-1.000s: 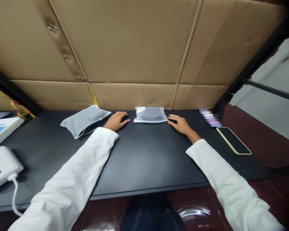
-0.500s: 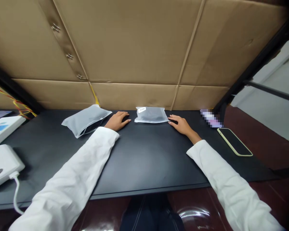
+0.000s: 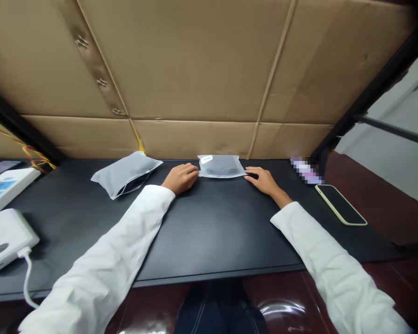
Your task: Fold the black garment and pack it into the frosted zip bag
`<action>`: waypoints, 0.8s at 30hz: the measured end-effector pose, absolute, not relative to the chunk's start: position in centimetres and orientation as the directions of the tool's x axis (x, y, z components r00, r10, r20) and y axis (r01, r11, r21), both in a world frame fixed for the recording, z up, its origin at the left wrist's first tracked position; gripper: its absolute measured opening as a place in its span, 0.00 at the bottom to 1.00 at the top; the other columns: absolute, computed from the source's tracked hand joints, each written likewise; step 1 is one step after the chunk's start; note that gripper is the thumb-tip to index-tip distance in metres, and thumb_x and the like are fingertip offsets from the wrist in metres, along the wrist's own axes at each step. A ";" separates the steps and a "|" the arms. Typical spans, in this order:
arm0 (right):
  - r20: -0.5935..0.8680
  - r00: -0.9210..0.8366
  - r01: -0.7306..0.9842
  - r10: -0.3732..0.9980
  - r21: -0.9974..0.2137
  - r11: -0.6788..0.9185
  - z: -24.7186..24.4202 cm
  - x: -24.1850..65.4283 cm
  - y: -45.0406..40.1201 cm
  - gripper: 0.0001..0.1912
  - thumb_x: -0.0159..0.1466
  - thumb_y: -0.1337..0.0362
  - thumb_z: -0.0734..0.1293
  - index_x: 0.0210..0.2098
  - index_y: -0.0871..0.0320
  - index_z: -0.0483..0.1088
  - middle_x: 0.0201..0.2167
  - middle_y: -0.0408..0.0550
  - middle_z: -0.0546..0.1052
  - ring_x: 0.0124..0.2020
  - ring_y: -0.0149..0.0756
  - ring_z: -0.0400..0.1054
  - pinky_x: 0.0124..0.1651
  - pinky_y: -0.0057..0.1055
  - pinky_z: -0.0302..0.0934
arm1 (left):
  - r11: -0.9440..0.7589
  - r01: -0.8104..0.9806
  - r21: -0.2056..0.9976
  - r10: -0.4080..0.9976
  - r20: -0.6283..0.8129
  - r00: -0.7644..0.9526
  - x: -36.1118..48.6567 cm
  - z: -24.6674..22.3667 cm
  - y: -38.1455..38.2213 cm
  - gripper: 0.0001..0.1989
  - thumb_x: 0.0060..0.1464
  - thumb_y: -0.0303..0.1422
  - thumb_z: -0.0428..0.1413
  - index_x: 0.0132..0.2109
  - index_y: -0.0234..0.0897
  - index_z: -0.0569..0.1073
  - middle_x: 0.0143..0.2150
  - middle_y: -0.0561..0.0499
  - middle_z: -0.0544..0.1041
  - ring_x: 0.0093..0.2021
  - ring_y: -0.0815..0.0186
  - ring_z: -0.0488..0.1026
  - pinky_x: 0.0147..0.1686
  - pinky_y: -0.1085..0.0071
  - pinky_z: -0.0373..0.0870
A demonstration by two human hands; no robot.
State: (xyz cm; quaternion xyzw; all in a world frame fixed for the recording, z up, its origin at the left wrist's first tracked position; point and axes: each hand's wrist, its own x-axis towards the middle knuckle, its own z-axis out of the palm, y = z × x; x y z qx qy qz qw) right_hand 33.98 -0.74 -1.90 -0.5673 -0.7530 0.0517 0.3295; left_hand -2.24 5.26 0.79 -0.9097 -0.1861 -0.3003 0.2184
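A frosted plastic zip bag (image 3: 223, 166) with a small white label and something dark inside lies flat near the back of the black table. My left hand (image 3: 182, 177) is closed at its lower left corner, fingertips pinching the edge. At the opposite corner, my right hand (image 3: 262, 180) holds the bag's edge between thumb and fingers. A second frosted bag (image 3: 125, 171), larger and with its mouth gaping, rests to the left of my left hand, apart from it.
A phone in a pale case (image 3: 340, 204) lies at the right, beside a pixelated item (image 3: 306, 170). On the left are a white box-shaped device (image 3: 9, 239) with a cable and a white power strip (image 3: 10, 188). A cardboard wall (image 3: 195, 69) rises behind the table (image 3: 212, 232).
My left hand has moved right, from the gap between the two bags to the smaller bag's left corner, and its fingers have closed there. My right hand has stayed nearly still.
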 end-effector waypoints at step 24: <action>0.749 -0.469 0.607 0.467 -0.111 0.787 0.0 24.6 -5.2 0.05 0.64 0.68 0.66 0.35 0.58 0.76 0.25 0.46 0.73 0.28 0.34 0.65 0.32 0.31 0.61 | -0.865 0.299 -0.403 -0.040 0.650 0.759 4.0 1.2 -1.8 0.10 0.59 0.21 0.48 0.31 0.36 0.68 0.28 0.50 0.71 0.31 0.65 0.66 0.31 0.66 0.58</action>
